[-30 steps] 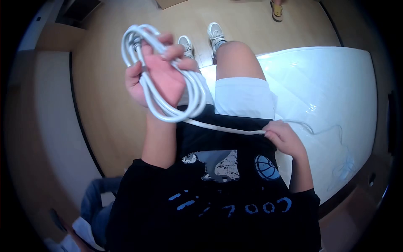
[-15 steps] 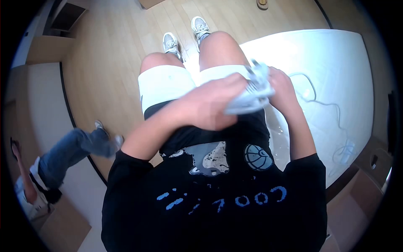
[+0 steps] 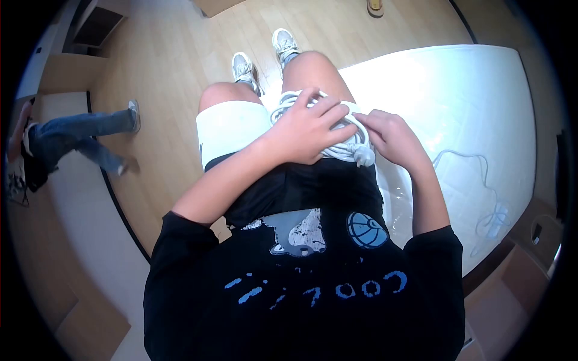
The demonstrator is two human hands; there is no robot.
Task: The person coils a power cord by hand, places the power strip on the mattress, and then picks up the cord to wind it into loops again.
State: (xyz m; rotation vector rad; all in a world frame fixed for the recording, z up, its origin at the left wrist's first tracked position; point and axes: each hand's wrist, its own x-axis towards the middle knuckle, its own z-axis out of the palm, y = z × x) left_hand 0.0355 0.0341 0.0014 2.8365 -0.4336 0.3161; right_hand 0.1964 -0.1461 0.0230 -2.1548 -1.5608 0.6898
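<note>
Seen from above, a person's two bare hands meet over their lap. The left hand [image 3: 313, 126] is spread over a coiled white cable [image 3: 354, 144], its fingers curved across the loops, grasping them. The right hand [image 3: 394, 137] comes in from the opposite side with its fingers drawn together and its fingertips at the coil's edge; whether they pinch a strand cannot be told.

The coil rests on the person's right thigh, over white shorts [image 3: 232, 129]. A pale plug [image 3: 363, 157] sticks out of the loops on the side nearer the body, just below the gap between the hands.

The person wears a black T-shirt [image 3: 198, 271] with blue lettering, upside down from this angle, and pale sneakers [image 3: 244, 66]. Beside the right leg spreads a broad white slab [image 3: 469, 99], mattress-like, with a glossy surface. On it a thin pale cord [image 3: 484, 165] bends away from near the right wrist towards a small tangle.

Around them is a light wood floor [image 3: 162, 66]. Off to the left, partly in view, another person in blue jeans [image 3: 78, 133] stands well apart. A yellow sandal [image 3: 375, 7] shows at the top edge.
</note>
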